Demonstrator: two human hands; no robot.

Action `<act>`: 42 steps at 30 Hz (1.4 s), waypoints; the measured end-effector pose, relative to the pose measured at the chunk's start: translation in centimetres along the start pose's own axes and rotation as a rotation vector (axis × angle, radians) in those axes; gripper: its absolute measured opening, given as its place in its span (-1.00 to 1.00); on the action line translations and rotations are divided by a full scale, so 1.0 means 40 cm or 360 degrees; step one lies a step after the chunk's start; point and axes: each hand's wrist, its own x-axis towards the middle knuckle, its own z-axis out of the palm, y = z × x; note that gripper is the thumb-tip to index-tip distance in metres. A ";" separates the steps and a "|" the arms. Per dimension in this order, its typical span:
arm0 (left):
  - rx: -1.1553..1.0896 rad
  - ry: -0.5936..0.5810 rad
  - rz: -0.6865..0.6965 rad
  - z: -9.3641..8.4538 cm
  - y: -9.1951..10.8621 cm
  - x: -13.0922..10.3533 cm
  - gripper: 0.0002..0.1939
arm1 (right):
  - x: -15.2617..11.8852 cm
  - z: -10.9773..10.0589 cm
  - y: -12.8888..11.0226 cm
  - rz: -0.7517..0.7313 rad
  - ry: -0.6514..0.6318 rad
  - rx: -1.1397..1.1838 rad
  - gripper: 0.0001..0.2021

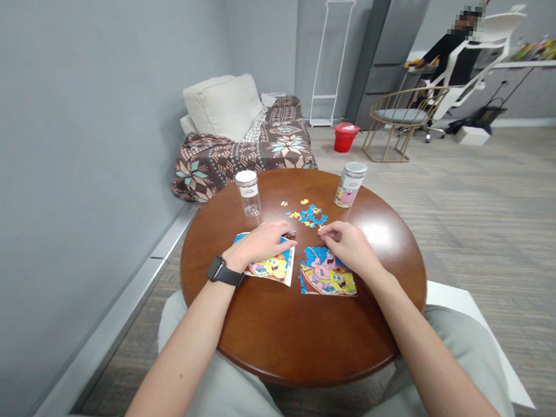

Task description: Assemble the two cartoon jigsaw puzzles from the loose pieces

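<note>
Puzzle [328,272], colorful, partly assembled

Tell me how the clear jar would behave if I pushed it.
The clear jar looks empty, so it's probably light for its size. It stands upright, taller than it is wide, so a push near its pale lid could tip it over. Its round body would likely roll on the tabletop if it fell.
</note>
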 end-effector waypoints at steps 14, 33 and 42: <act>-0.0040 0.0040 0.0053 0.003 -0.004 -0.002 -0.74 | 0.000 -0.008 -0.018 -0.0161 0.0143 0.0267 -0.81; 0.0140 0.0100 -0.0244 -0.054 -0.062 -0.034 -0.68 | -0.004 -0.013 -0.029 -0.0207 -0.0076 0.0085 -0.88; 0.0072 0.0158 -0.0228 -0.057 -0.068 -0.038 -0.70 | -0.007 -0.011 -0.024 -0.0219 -0.0115 0.0109 -0.84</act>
